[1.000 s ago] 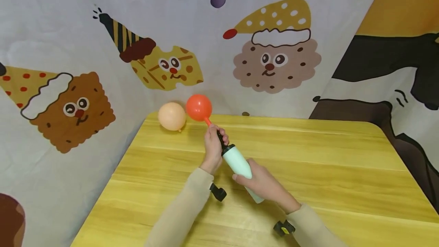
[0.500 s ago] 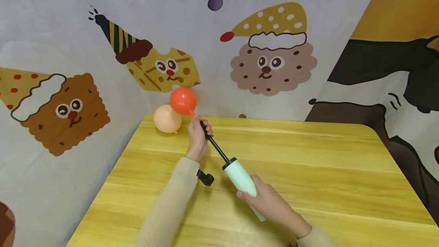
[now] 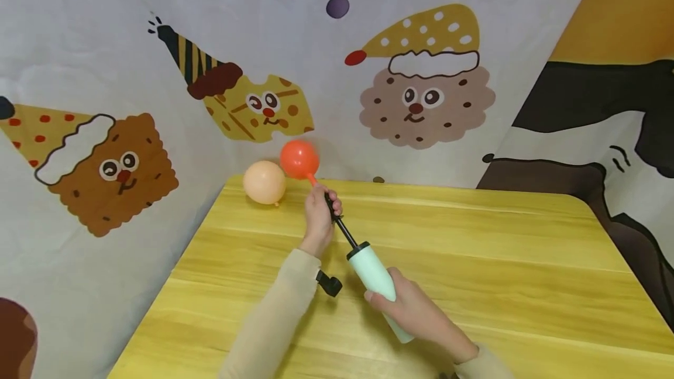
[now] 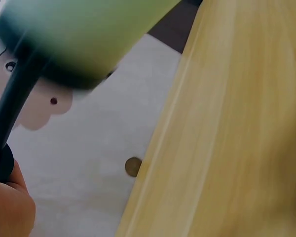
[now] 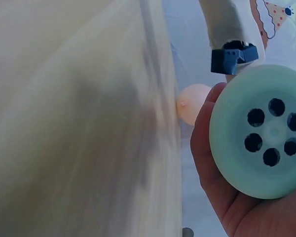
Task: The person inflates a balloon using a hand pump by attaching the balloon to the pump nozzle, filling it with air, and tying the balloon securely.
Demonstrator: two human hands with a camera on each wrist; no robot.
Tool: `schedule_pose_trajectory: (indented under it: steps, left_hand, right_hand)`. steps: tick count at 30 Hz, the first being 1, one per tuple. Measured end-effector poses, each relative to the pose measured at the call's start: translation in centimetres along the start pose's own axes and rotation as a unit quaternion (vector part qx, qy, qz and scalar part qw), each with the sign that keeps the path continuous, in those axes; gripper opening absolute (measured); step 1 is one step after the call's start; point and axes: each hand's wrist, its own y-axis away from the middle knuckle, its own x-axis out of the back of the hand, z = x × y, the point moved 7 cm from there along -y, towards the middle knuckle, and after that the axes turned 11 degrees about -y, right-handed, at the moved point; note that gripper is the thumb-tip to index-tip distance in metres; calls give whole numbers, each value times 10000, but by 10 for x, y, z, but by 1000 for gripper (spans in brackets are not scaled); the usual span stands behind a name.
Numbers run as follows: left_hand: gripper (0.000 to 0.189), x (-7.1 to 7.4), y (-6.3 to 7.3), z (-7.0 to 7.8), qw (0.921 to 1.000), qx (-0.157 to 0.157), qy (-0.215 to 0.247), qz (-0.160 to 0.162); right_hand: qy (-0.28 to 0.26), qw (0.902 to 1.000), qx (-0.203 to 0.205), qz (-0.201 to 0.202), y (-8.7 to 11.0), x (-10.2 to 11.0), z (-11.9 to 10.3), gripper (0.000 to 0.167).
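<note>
A hand balloon pump with a mint-green barrel (image 3: 372,272) slants across the head view, its thin black rod (image 3: 346,233) partly drawn out. My left hand (image 3: 319,212) grips the black front end of the pump, fingers curled at the neck of an inflated red balloon (image 3: 299,159). Around the barrel's lower half wraps my right hand (image 3: 413,307). In the right wrist view the pump's round end cap (image 5: 274,132) shows several dark holes, with that hand's fingers curled about it. The left wrist view has the barrel (image 4: 89,34) blurred, close over the left hand (image 4: 10,207).
A peach balloon (image 3: 265,183), tied off, rests at the table's back left corner. The wood-grain table (image 3: 489,262) backs onto a wall cloth (image 3: 326,86) printed with cartoon snacks. A small black device (image 3: 329,283) sits on the left wrist.
The barrel, first close against the left hand, slid back toward the lower right and bared the rod; since half a second ago the bare stretch has shortened somewhat. Both hands keep their grips.
</note>
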Motion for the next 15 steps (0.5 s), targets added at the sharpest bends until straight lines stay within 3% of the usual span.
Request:
schedule_pose_trajectory:
  steps: [9,15]
  left_hand:
    - [28,-15,28,-20,9993,279,-72,-250]
    - [31,-5,34,-26,9998,156,82,8]
  right_hand:
    - [-333,9994,98,-78,-23,2,-8,60]
    - [-220,9996,133,-90,-23,-1,-8,61]
